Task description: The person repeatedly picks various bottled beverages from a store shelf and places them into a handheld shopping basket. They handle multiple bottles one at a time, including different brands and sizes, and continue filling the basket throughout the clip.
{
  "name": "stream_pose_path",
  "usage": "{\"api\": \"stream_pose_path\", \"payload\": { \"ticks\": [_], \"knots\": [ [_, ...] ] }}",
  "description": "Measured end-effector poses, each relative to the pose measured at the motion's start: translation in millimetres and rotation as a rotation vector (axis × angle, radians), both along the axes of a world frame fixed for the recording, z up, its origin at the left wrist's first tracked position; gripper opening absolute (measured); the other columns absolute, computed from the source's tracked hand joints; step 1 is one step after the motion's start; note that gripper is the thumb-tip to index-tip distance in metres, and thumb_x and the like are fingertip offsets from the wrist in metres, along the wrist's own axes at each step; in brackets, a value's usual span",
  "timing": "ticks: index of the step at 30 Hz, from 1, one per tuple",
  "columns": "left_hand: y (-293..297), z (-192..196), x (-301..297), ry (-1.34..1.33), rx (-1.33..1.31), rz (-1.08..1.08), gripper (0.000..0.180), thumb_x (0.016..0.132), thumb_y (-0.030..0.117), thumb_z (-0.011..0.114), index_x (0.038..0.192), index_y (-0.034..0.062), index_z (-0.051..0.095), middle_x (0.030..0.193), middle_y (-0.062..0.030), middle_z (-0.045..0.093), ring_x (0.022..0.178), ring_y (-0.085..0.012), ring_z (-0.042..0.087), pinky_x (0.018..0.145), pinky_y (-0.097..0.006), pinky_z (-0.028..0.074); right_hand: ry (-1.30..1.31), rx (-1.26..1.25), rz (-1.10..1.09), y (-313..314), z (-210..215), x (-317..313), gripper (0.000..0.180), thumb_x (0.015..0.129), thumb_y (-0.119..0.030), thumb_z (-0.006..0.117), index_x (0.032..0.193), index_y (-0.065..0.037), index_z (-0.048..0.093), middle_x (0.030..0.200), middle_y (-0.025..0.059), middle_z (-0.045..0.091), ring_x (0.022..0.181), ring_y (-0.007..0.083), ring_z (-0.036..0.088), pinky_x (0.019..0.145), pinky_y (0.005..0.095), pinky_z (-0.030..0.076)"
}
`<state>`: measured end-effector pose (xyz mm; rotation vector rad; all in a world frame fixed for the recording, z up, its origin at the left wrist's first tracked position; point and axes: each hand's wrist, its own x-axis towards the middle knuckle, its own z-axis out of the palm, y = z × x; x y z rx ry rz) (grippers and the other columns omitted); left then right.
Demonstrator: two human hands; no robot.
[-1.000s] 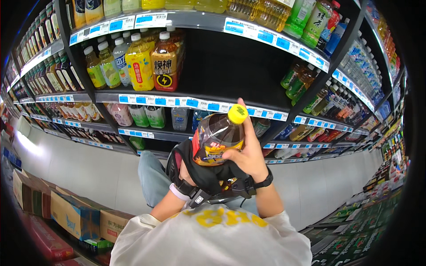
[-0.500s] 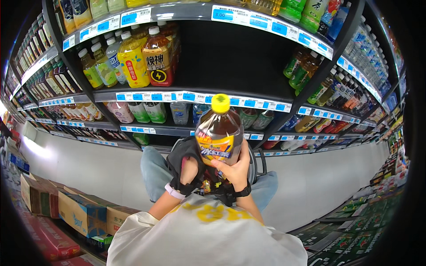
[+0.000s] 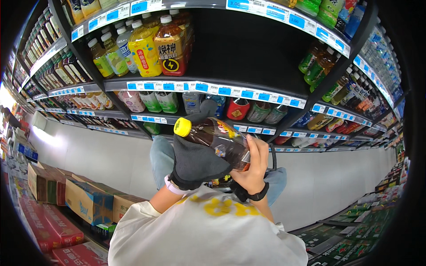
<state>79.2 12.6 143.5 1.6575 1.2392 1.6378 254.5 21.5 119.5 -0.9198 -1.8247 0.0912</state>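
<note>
Here we are with the bottle [image 3: 228, 142] of dark drink, right in front of our lap and held before the shelves, tipped well over, its yellow cap [image 3: 182, 127] toward our left and its base toward our right. Our right hand [image 3: 251, 165] has it by the base end, fingers curled over the far side, a black strap [image 3: 258, 192] round that wrist. And our left hand [image 3: 190, 155], look, is wrapped in a dark grey covering [image 3: 202, 165] under the neck and near side; the cloth hides the fingers, so we can't tell how tightly they close. A pale band [image 3: 174, 186] circles that wrist. Beyond, the dark shelf [image 3: 248, 57] carries a yellow bottle [image 3: 145, 51] beside an amber bottle [image 3: 171, 49] on its left, with green-labelled bottles [image 3: 320, 68] across at its right end. Blue and white price tags [image 3: 225, 91] run along the edge, and down on our left sit cardboard cartons [image 3: 91, 202].
</note>
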Motion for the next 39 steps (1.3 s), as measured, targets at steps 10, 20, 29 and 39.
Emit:
{"api": "stream_pose_path", "payload": {
  "ticks": [10, 20, 29, 39],
  "knots": [
    [5.2, 9.7, -57.4, 0.005, 0.037, -0.530, 0.044, 0.058, 0.009, 0.089, 0.092, 0.0084, 0.062, 0.094, -0.0068, 0.063, 0.084, -0.0200, 0.060, 0.080, -0.034, 0.049, 0.335, -0.690, 0.723, 11.6, -33.0, 19.3, 0.092, 0.056, -0.029, 0.095, 0.130, 0.005, 0.053, 0.126, 0.0149, 0.058, 0.116, 0.0231, 0.056, 0.101, 0.0348, 0.041],
    [-0.8, -28.3, -32.7, -0.636, -0.104, -0.199, 0.031, 0.086, 0.013, 0.071, 0.113, 0.0042, 0.057, 0.104, -0.0071, 0.065, 0.094, -0.0196, 0.062, 0.083, -0.034, 0.052, 0.112, -0.458, 0.343, -4.2, -31.7, 10.6, 0.089, 0.056, -0.024, 0.093, 0.132, 0.000, 0.053, 0.124, 0.0168, 0.058, 0.113, 0.0315, 0.058, 0.099, 0.0387, 0.044],
    [20.7, -32.4, -65.1, 0.597, 0.201, 0.248, 0.034, 0.085, 0.023, 0.063, 0.114, 0.0063, 0.063, 0.101, -0.0143, 0.065, 0.098, -0.0364, 0.060, 0.085, -0.046, 0.048, 0.076, -0.227, 0.095, -16.3, -24.3, 6.0, 0.086, 0.051, -0.022, 0.092, 0.125, 0.001, 0.057, 0.115, 0.0188, 0.062, 0.101, 0.0361, 0.061, 0.091, 0.0428, 0.048],
    [31.5, 4.7, -35.6, -0.317, -0.043, -0.734, 0.074, 0.071, 0.028, 0.085, 0.129, 0.0025, 0.048, 0.125, -0.0085, 0.059, 0.113, -0.0171, 0.056, 0.104, -0.035, 0.042, 0.827, -0.824, 0.659, -13.3, -40.8, 10.1, 0.097, 0.055, -0.018, 0.095, 0.133, 0.002, 0.040, 0.121, 0.0114, 0.058, 0.113, 0.0193, 0.057, 0.101, 0.0311, 0.041]
  ]
}}
